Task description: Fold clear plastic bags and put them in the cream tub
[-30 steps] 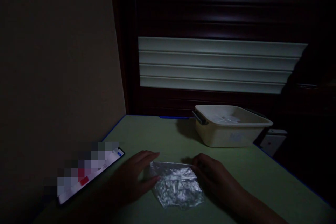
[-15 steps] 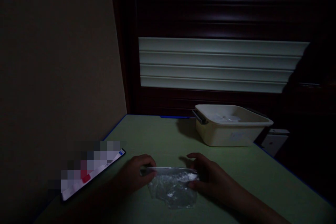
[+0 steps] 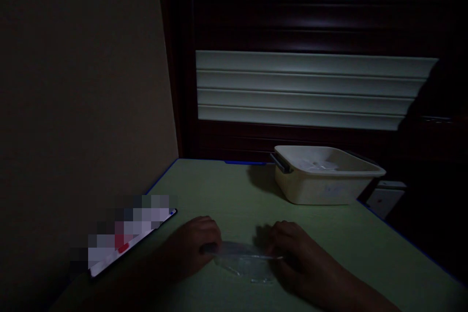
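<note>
A clear plastic bag (image 3: 244,258) stretches between my two hands, just over the green tabletop. My left hand (image 3: 199,243) is closed on its left end, fingers curled over the edge. At the right end, my right hand (image 3: 294,256) grips the bag with bent fingers, the thumb below. Dim light and some blur hide the exact fingertip contact. The bag looks flattened, with a few shiny creases along its lower edge.
A cream plastic bin (image 3: 325,187) with dark handles stands at the table's back right, clear plastic inside it. A lit phone or tablet (image 3: 127,248), partly pixelated, is at the left. Beyond the right edge is a white box (image 3: 385,199). A wall (image 3: 87,83) borders the left.
Both hands have closed their fingers on the bag's ends; the right hand was more open before. The bag has gone from crumpled and hanging to folded narrower. The view shifted slightly.
</note>
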### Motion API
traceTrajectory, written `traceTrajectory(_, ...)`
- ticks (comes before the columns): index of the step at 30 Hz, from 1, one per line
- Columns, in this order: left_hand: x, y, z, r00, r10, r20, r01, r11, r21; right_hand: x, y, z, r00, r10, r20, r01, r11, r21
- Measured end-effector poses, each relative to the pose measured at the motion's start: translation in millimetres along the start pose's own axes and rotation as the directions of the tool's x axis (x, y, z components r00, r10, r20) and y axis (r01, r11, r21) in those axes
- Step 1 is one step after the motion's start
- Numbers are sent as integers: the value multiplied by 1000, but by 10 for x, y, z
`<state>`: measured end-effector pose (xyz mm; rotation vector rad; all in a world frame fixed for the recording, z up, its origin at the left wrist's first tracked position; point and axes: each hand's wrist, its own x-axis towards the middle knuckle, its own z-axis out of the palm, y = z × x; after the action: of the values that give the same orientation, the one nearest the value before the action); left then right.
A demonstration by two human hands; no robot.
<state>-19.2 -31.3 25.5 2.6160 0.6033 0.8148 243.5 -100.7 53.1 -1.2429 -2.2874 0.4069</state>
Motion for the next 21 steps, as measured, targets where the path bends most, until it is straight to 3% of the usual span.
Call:
traceTrajectory(3, -21, 27, -6, 996, 76, 39, -81, 987, 142, -28, -160, -111, 993, -119, 18, 120, 988, -97)
traceTrajectory(6, -39, 43, -6, 992, 94, 87, -113, 963, 245, -11, -277, -78, 989, -149, 10, 148, 967, -209)
traceTrajectory(8, -45, 44, 0, 989, 101, 111, -129, 949, 286, -1, -270, 96, 980, -198, 13, 193, 938, -288)
traceTrajectory(11, -43, 39, 11, 984, 106, 141, -149, 927, 344, -29, -143, 513, 929, -370, -3, 336, 845, -417)
traceTrajectory(14, -28, 47, -1, 984, 85, 157, -141, 909, 392, -96, -7, 870, 911, -410, -48, 335, 801, -497)
traceTrajectory(17, -17, 80, -36, 982, 84, 169, -149, 895, 420, -144, 37, 1000, 903, -428, -39, 336, 759, -557)
traceTrajectory(21, -84, 165, -20, 982, 116, 146, -174, 857, 485, -150, 14, 971, 907, -420, -32, 329, 754, -569)
